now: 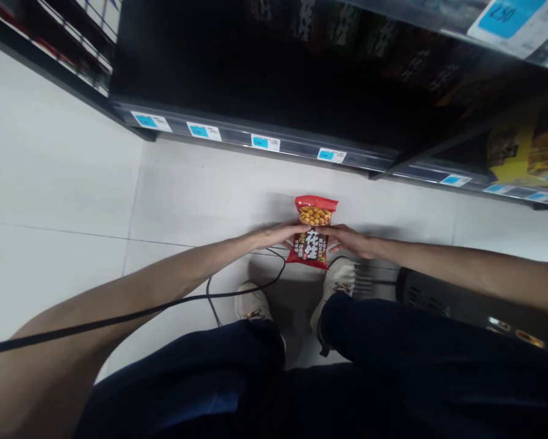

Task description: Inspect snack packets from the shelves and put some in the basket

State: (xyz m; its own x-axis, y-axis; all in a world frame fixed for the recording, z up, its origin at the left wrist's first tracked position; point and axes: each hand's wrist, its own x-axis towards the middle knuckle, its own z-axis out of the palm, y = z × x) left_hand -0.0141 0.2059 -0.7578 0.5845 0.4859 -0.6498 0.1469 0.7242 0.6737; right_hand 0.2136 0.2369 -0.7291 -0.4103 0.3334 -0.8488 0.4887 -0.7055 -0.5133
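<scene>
At far left you had a wire rack [91,36] of thin crossed bars; nearer lay the floor [58,177], smooth pale tiles with fine joints. A slim black cable [207,296] crossed in front of your left forearm and looped near the bag. Along the far side ran a dark shelf [186,73], its clear-edged strip carrying white-and-blue price labels [265,142], figures too blurred to certify. Your left shoe [253,300], pale and laced, stood on the tiles.

Your left hand [285,234] was clamped on the left side of the red bag [311,247], thumb across its front. The bag, a glossy pillow-shaped packet with flat end seals, was between your hands, just beyond your shoes. It bore a picture of golden nuts and large white characters, "花生"; smaller print was illegible. Your right hand [350,239] gripped its right side likewise. Your right shoe [340,277] matched the left.

At far right, a label [509,21] read "2.50", beside yellow packaging [536,149] farther down the shelving.
</scene>
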